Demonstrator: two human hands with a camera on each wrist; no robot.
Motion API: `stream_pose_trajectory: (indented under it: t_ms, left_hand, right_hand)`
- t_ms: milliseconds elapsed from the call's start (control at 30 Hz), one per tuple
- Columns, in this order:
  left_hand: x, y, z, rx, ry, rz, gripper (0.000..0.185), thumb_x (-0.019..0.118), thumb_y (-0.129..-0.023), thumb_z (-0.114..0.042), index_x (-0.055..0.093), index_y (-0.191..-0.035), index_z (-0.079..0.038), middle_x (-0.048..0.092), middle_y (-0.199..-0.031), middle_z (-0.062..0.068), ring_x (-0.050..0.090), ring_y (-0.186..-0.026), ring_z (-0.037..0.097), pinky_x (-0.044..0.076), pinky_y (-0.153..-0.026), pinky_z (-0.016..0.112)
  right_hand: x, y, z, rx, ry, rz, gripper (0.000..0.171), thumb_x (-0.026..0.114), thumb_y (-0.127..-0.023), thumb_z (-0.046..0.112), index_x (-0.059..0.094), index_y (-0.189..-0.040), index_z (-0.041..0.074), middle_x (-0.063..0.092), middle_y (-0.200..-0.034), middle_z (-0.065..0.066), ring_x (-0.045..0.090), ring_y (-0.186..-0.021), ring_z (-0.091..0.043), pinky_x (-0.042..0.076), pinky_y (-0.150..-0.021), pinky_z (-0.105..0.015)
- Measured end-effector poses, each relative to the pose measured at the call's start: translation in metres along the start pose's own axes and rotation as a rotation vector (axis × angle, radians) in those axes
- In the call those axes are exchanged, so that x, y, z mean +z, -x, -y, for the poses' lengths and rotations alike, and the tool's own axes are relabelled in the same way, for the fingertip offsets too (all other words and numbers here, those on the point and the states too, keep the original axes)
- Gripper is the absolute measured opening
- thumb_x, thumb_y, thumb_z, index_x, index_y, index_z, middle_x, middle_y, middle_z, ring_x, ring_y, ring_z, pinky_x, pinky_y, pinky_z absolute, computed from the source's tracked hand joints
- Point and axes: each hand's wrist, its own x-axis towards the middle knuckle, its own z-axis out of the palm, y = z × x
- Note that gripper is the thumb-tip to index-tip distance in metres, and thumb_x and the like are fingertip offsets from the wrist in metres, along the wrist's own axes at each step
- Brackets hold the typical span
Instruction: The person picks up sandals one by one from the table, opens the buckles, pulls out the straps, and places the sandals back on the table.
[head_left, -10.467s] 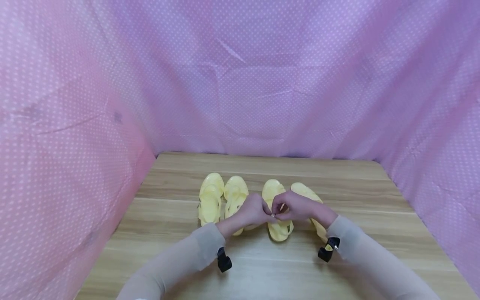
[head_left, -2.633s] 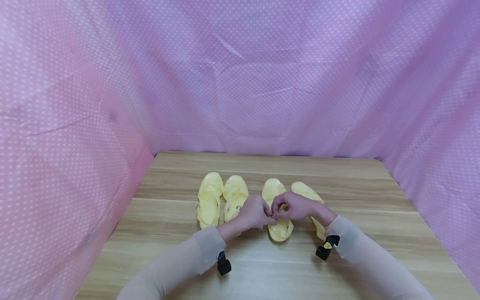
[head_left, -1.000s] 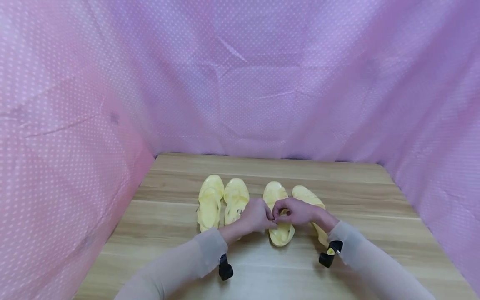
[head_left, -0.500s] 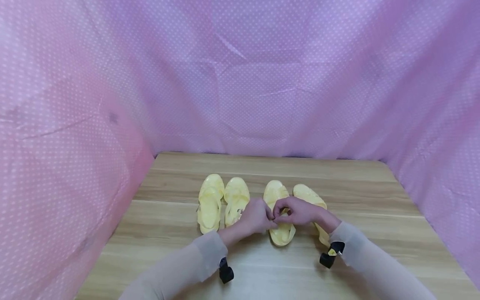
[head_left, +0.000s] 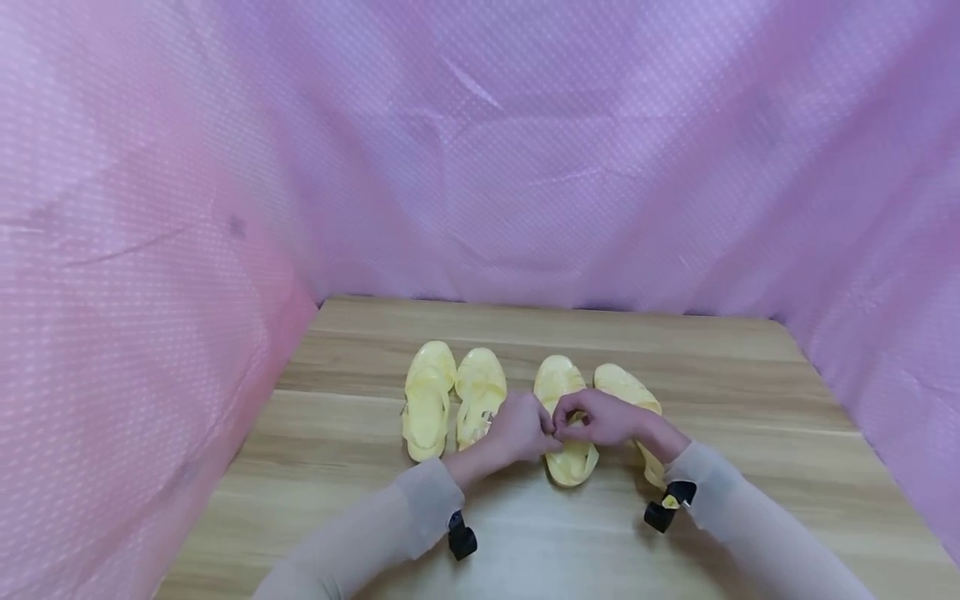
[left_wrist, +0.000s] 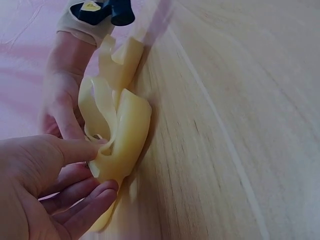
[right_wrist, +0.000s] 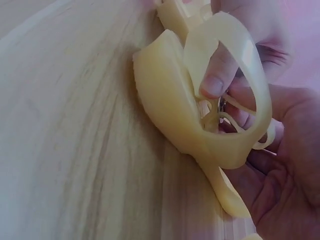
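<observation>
A: Head view. Four yellow sandals are standing in a row on the wooden table (head_left: 675, 533). Left hand (head_left: 517, 429) and right hand (head_left: 603, 419) are meeting over the third sandal (head_left: 572, 458), counting from the pink curtain (head_left: 135, 292) at the person's left; both are pinching its strap.

B: Risk?

A: The strap looks slick and springy; I judge it may be slipping out of the pinch if either hand is easing off.

B: Left wrist view?

A: Thumb and curled fingers (left_wrist: 75, 150) are gripping the heel strap (left_wrist: 122, 135), which is bowing up off the table.

B: Right wrist view?

A: Right fingertips (right_wrist: 215, 85) are poking through the strap loop (right_wrist: 235, 80), pinching near a small metal buckle (right_wrist: 220, 107). Pulling crookedly could be twisting the strap at the buckle.
</observation>
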Motion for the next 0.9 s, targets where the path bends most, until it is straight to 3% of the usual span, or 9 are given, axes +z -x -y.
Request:
stream_pose_trajectory:
  t_ms: [433, 900]
  left_hand:
    - [0.0003, 0.0010, -0.0017, 0.025, -0.007, -0.012, 0.019, 0.094, -0.079, -0.021, 0.083, -0.065, -0.015, 0.072, -0.057, -0.007, 0.045, -0.048, -0.006, 0.038, -0.048, 0.012]
    - [0.0006, 0.0006, 0.0004, 0.034, -0.005, -0.011, 0.024, 0.093, -0.081, -0.022, 0.081, -0.062, -0.016, 0.065, -0.050, -0.011, 0.040, -0.044, -0.006, 0.033, -0.046, 0.012]
  right_hand:
    - [0.0034, 0.0024, -0.0069, -0.019, -0.012, -0.023, 0.006, 0.072, -0.101, 0.015, 0.073, -0.096, 0.018, 0.076, -0.097, 0.007, 0.068, -0.098, -0.001, 0.057, -0.088, -0.027]
    - [0.0028, 0.0015, -0.0084, -0.009, -0.022, -0.009, 0.007, 0.070, -0.102, 0.014, 0.072, -0.097, 0.018, 0.075, -0.098, 0.008, 0.068, -0.100, -0.002, 0.058, -0.092, -0.030]
